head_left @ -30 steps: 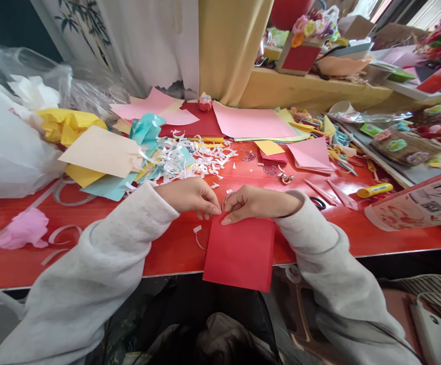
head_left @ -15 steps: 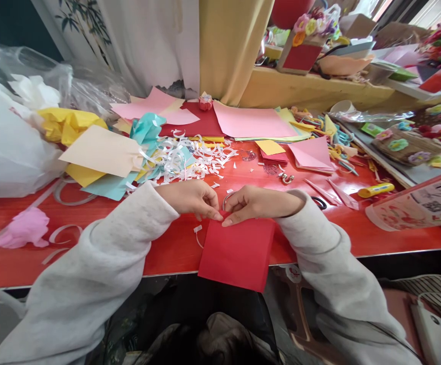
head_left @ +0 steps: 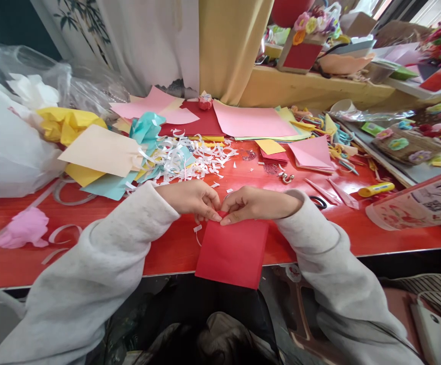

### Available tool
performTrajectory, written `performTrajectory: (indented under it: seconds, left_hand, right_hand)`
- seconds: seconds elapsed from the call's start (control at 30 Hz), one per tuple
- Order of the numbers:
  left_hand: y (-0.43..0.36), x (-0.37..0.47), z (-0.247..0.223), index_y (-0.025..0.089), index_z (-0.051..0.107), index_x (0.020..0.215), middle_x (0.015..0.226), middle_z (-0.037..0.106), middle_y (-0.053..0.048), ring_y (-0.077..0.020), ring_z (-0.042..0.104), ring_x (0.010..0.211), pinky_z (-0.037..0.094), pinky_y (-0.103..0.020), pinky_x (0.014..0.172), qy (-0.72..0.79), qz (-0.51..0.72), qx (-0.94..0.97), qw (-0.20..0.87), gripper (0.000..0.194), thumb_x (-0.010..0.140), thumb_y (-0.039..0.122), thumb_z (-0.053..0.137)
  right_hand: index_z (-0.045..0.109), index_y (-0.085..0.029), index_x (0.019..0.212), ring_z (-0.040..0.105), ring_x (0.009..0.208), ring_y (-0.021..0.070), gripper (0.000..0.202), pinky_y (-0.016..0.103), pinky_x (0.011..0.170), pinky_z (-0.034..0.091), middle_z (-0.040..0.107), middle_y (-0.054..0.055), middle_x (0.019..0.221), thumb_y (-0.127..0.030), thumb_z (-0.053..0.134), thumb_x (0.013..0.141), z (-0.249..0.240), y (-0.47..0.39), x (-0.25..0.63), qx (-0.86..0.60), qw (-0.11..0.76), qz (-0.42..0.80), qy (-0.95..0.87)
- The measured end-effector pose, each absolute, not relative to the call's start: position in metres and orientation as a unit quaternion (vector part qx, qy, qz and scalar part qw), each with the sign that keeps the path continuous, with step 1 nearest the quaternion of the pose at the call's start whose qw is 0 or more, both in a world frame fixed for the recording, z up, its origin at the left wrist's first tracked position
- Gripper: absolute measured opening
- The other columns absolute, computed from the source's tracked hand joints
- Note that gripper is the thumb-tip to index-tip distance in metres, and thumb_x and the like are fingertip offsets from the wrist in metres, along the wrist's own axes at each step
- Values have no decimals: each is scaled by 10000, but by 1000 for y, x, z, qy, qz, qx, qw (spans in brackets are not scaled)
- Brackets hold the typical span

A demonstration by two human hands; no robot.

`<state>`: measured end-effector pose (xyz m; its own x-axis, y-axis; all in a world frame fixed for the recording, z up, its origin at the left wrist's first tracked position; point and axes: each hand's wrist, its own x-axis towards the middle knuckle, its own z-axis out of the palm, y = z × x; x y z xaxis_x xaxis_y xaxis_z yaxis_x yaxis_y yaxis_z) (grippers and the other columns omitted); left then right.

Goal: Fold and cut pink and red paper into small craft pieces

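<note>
A square of red paper (head_left: pixel 232 253) hangs over the front edge of the red table, its layers showing along the right side. My left hand (head_left: pixel 201 199) pinches its upper edge near the left corner. Right beside it, my right hand (head_left: pixel 252 204) is closed on the same edge, thumb lying on top. The fingertips of both hands almost meet, and they cover part of the paper's top edge. Just left of the paper lies a small white paper strip (head_left: pixel 198 234).
White paper shreds (head_left: pixel 190 159) and coloured sheets spread behind my hands. Pink folded paper (head_left: pixel 311 153), a yellow glue stick (head_left: pixel 376 189) and a printed cup (head_left: pixel 418 203) are at the right. Crumpled pink paper (head_left: pixel 26 228) lies at the left, near a white plastic bag (head_left: pixel 10 147).
The red paper has swung slightly to the left and its lower edge sits a little higher. Both hands keep their pinch, with the right hand shifted slightly left.
</note>
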<state>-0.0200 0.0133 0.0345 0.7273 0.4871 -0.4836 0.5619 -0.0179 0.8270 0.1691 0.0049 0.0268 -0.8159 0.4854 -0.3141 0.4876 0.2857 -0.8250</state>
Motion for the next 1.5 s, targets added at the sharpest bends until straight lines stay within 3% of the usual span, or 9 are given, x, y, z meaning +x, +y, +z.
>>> performTrajectory:
  seconds: [0.37,0.57,0.77,1.1,1.5]
  left_hand:
    - [14,-20,36,148,553,654,555,506,42,-80,451,550,316,-211,530,374,-46,781,498,243,668,377,635]
    - [13,-19,35,165,451,588,517,432,56,-72,366,509,242,-222,493,385,-55,789,475,366,637,475,639]
    - [13,-18,35,161,450,592,555,440,45,-78,385,535,259,-220,502,401,-61,794,453,410,608,519,648]
    - [17,-22,35,135,589,673,622,526,20,-88,451,601,321,-215,570,368,-48,806,461,318,701,451,579]
    - [19,-21,32,133,579,672,611,515,20,-89,462,595,345,-210,566,391,-30,788,475,287,675,418,604]
  right_hand:
    - [561,-125,739,289,480,32,376,195,443,236,342,-65,538,-501,562,746,28,5,170,313,8,-500,808]
    - [585,-110,727,261,472,29,357,195,447,226,287,-69,524,-428,466,836,29,5,166,316,-23,-477,820]
    - [604,-108,752,317,509,42,254,208,487,260,388,-60,544,-339,518,814,31,4,163,313,-84,-499,804]
    - [597,-105,707,317,476,29,240,196,472,271,393,-64,518,-314,526,801,31,3,164,354,-85,-463,808]
    - [642,-103,772,420,571,55,211,211,562,342,531,-15,639,-294,554,767,31,4,164,375,-106,-449,804]
